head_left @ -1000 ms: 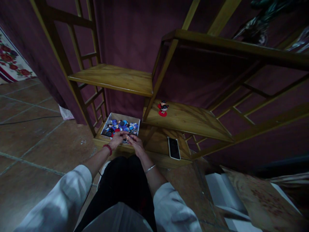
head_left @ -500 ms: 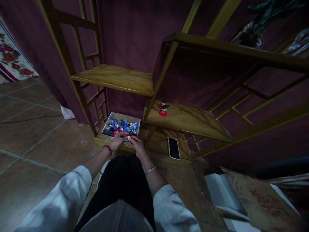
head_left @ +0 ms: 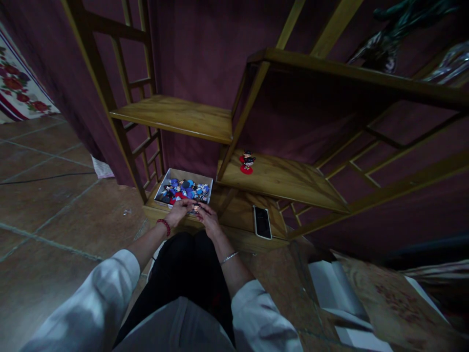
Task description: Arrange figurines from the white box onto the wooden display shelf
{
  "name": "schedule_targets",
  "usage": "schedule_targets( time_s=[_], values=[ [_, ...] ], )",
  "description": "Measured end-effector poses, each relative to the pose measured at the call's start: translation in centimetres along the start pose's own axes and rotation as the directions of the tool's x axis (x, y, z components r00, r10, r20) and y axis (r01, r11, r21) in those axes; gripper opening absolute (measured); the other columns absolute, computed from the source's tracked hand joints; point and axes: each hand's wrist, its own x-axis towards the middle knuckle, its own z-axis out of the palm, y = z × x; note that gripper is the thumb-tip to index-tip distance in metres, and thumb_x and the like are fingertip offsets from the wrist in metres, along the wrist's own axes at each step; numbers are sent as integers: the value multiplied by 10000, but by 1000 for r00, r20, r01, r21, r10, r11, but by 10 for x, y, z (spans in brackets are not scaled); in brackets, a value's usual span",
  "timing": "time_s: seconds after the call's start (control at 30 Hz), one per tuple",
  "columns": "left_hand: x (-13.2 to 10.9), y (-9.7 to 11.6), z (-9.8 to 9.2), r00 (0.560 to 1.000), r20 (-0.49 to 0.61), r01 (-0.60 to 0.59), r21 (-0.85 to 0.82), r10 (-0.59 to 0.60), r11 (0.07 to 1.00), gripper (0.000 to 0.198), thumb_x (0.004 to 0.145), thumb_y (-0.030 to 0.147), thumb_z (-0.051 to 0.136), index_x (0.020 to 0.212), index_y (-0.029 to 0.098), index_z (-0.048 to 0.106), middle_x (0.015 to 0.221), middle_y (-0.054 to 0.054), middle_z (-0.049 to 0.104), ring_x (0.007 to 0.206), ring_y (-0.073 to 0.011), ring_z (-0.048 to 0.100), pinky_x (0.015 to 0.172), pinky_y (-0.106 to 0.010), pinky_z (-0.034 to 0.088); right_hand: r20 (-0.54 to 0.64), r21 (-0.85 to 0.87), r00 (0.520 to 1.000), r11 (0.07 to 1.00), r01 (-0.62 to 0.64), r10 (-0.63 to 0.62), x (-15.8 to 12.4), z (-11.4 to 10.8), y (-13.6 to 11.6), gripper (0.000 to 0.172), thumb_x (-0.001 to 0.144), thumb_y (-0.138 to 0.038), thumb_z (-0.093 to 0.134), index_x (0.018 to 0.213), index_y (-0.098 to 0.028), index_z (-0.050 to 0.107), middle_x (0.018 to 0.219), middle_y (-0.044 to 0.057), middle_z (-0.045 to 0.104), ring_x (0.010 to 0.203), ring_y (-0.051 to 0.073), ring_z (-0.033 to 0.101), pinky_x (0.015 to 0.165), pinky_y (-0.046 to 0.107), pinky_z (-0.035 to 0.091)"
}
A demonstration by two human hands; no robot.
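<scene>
Between my two hands is a small dark-haired figurine [head_left: 196, 208], held at the front edge of a white box [head_left: 172, 172]. My left hand [head_left: 179, 212] has its fingers closed on the figurine's left side, and my right hand [head_left: 208, 219] pinches it from the right. Its lower part is too small and dark to make out. Inside the box lies a jumble of blue, purple, black and red figurines [head_left: 187, 188]. Two more figurines [head_left: 248, 161] on round red bases stand on the shelf to the right, one behind the other.
A wooden shelf unit [head_left: 176, 115] with slanted posts and lattice sides surrounds the box. On its low board to my right lies a phone [head_left: 262, 222] with a white edge. White boxes [head_left: 339, 288] and a patterned cushion-like thing [head_left: 394, 300] are on the tiled floor at right.
Both hands stay at the box's front edge, with the figurine between them. Only a slight shift of the view and a small movement of the fingers show.
</scene>
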Motion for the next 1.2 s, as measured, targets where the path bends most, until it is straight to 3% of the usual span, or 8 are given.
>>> schedule_targets(
  time_s=[0.23, 0.6, 0.83, 1.2],
  values=[
    [-5, 2, 4, 999, 11, 42, 4, -42, 999, 270, 545, 283, 692, 772, 139, 664, 665, -28, 619, 593, -109, 510, 609, -253, 389, -18, 50, 999, 998, -40, 41, -10, 0, -5, 387, 547, -357, 709, 876, -167, 639, 722, 24, 673, 572, 99, 600, 521, 199, 456],
    [-6, -3, 8, 998, 9, 60, -18, -60, 998, 228, 604, 298, 674, 754, 127, 653, 605, -14, 608, 544, -90, 510, 565, -229, 387, -23, 161, 997, 985, -63, 68, -9, -1, -3, 261, 570, -349, 714, 704, -147, 617, 614, 18, 647, 523, 87, 573, 479, 186, 444],
    [-6, -3, 8, 996, 11, 90, -52, -90, 995, 287, 615, 276, 677, 855, 124, 642, 618, -15, 612, 543, -96, 534, 566, -236, 401, 35, 190, 996, 978, -88, 83, -6, -3, -1, 293, 524, -290, 743, 756, -154, 626, 654, 10, 660, 596, 112, 613, 540, 203, 472],
    [-8, -12, 9, 985, -3, 172, -141, -174, 975, 220, 591, 217, 688, 778, 116, 628, 730, -43, 645, 662, -116, 580, 676, -263, 449, 7, 266, 998, 962, -57, 57, 3, -9, 12, 347, 493, -232, 759, 795, -167, 599, 680, -14, 663, 600, 98, 610, 576, 206, 497]
  ],
)
